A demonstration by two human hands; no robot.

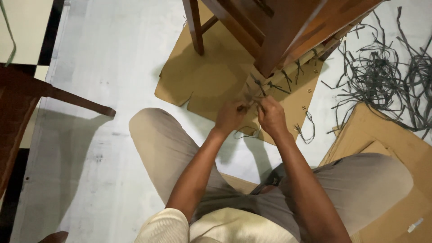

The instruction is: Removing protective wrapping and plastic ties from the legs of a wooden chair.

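Pinching a dark strap [253, 100] at the wrapped chair leg [288, 67]: left hand [230, 116] and right hand [271, 114], fingers closed on it, nearly touching. Flat cardboard [211, 76] lies underneath on the floor; loose strap pile [387, 76] sits well apart.

A pale sheet [112, 67] covers the floor, bearing flattened cardboard [207, 76] and a tangle of dark strips [382, 76]

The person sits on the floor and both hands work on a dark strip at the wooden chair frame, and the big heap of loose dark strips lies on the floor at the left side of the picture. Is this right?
Not quite. In the head view the heap of loose dark strips lies at the right side, not the left. The rest holds: the left hand and right hand work on a dark strip at the wooden chair frame.
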